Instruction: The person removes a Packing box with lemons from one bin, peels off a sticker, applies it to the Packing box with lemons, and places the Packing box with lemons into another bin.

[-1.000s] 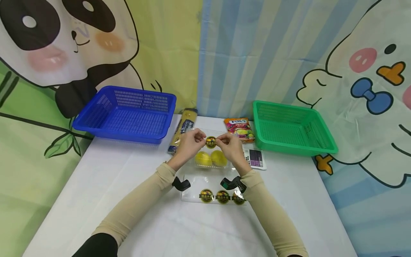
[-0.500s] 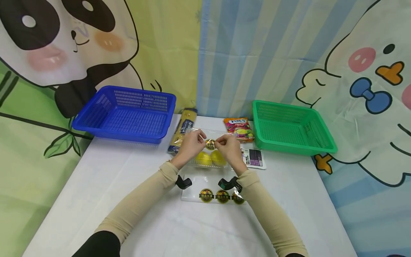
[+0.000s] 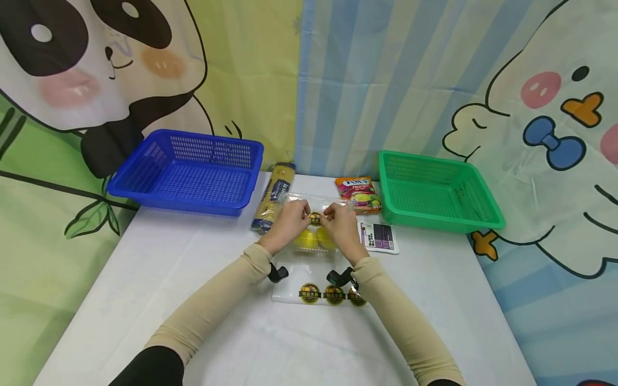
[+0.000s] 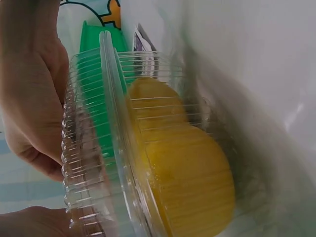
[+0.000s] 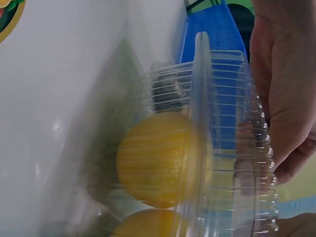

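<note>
Both hands pinching the lid of a clear plastic clamshell box (image 3: 316, 236) at mid-counter: left hand (image 3: 288, 222) on the lid's left part, right hand (image 3: 340, 224) on its right, fingertips meeting beside the round yellow-and-black sticker (image 3: 315, 218) on top. Inside, two yellow round fruits (image 3: 309, 239) lying side by side (plainly seen through the ribbed wall in both wrist views, lid standing a little off the base).

Best handled, by the look of it, with even pressure from both sides, thumbs and fingers kept close to the rim so the thin plastic flexes without buckling; base left flat on the counter to stop the fruit rolling; sticker kept free of creases.

Counter (image 3: 193, 300) covered in white cloth. Nearer the body, a clear bag (image 3: 316, 294) with three matching stickers. Farther back, a blue basket (image 3: 188, 171) on the left, a green basket (image 3: 436, 190) on the right, a long yellow packet (image 3: 272, 195) and a candy pouch (image 3: 358, 194) between them, a small white-and-purple sachet (image 3: 379, 237) just right of the box. Behind, cartoon backdrops: panda left, duck right, blue stripes between
</note>
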Demonstrator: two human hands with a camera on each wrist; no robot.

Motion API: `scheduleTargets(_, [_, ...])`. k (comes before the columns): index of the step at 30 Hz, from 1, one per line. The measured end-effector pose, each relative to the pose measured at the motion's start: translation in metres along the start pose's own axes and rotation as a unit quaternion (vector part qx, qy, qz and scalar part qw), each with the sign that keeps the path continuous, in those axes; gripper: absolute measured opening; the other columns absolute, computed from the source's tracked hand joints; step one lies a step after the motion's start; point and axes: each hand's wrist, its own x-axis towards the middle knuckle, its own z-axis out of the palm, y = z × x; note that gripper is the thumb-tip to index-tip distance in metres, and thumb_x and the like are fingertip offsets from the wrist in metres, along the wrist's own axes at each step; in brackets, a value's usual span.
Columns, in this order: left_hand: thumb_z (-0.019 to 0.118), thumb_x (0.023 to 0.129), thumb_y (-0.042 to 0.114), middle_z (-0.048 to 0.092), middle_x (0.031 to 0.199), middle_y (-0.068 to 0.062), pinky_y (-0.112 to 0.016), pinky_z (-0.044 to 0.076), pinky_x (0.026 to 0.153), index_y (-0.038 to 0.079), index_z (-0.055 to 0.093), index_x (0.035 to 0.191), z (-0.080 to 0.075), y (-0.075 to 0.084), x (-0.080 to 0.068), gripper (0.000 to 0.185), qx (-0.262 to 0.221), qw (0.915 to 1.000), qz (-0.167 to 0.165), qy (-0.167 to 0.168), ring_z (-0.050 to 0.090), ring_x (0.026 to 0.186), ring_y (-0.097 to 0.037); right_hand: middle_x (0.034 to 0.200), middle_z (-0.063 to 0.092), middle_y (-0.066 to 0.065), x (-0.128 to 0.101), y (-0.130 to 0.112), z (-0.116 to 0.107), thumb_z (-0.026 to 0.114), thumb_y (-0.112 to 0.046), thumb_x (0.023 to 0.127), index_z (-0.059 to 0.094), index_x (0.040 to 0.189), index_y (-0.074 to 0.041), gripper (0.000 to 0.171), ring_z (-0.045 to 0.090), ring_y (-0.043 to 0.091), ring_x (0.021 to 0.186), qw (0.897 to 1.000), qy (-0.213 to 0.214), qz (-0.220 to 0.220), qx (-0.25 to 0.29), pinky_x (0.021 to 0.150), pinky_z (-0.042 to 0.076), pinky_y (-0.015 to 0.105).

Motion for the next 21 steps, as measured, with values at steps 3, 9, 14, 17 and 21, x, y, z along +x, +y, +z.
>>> scheduleTargets(3, [0.070, 0.090, -0.001, 0.065, 0.089, -0.012, -0.035, 0.055, 0.069, 0.001, 0.070, 0.099, -0.003, 0.002, -0.006, 0.009, 0.044, 0.9983, 0.036, 0.010, 0.062, 0.079, -0.024, 0.084, 0.073, 0.014, -0.003, 0.000, 0.000, 0.078, -0.012, 0.093, 0.074, 0.098, 0.000, 0.014, 0.065, 0.029, 0.080, 1.000, 0.021, -0.018, -0.008, 0.071, 0.056, 0.040])
scheduleTargets(9, [0.070, 0.101, 0.032, 0.066, 0.136, -0.016, -0.043, 0.055, 0.103, 0.000, 0.064, 0.137, -0.017, 0.012, -0.025, 0.049, 0.198, 0.9687, 0.150, -0.011, 0.065, 0.122, -0.032, 0.119, 0.073, 0.022, -0.015, -0.006, -0.006, 0.065, -0.020, 0.104, 0.069, 0.127, 0.003, 0.033, 0.066, 0.038, 0.113, 0.991, 0.041, -0.119, -0.045, 0.103, 0.053, 0.052])
scheduleTargets(14, [0.043, 0.100, 0.074, 0.024, 0.173, -0.006, -0.053, 0.021, 0.130, 0.008, 0.027, 0.165, -0.018, 0.007, -0.037, 0.094, 0.315, 0.9270, 0.131, -0.155, 0.022, 0.161, -0.026, 0.164, 0.040, 0.020, -0.029, -0.008, -0.004, 0.036, -0.041, 0.114, 0.039, 0.158, 0.003, 0.062, 0.032, 0.036, 0.156, 0.975, -0.104, -0.138, -0.141, 0.129, 0.019, 0.060])
scheduleTargets(17, [0.039, 0.098, 0.080, 0.017, 0.175, -0.005, -0.056, 0.011, 0.131, 0.010, 0.019, 0.167, -0.012, 0.000, -0.045, 0.100, 0.349, 0.9129, 0.122, -0.172, 0.014, 0.163, -0.025, 0.172, 0.024, 0.014, -0.036, -0.006, 0.004, 0.017, -0.053, 0.113, 0.025, 0.165, -0.003, 0.072, 0.016, 0.029, 0.162, 0.956, -0.170, -0.120, -0.206, 0.132, 0.008, 0.055])
scheduleTargets(21, [0.040, 0.095, 0.082, 0.024, 0.174, -0.004, -0.059, 0.015, 0.130, 0.011, 0.025, 0.166, -0.006, -0.003, -0.055, 0.102, 0.379, 0.9064, 0.122, -0.140, 0.025, 0.160, -0.029, 0.173, 0.022, 0.009, -0.043, -0.003, 0.010, 0.013, -0.059, 0.111, 0.024, 0.166, -0.007, 0.076, 0.016, 0.025, 0.162, 0.947, -0.165, -0.114, -0.250, 0.133, 0.007, 0.052])
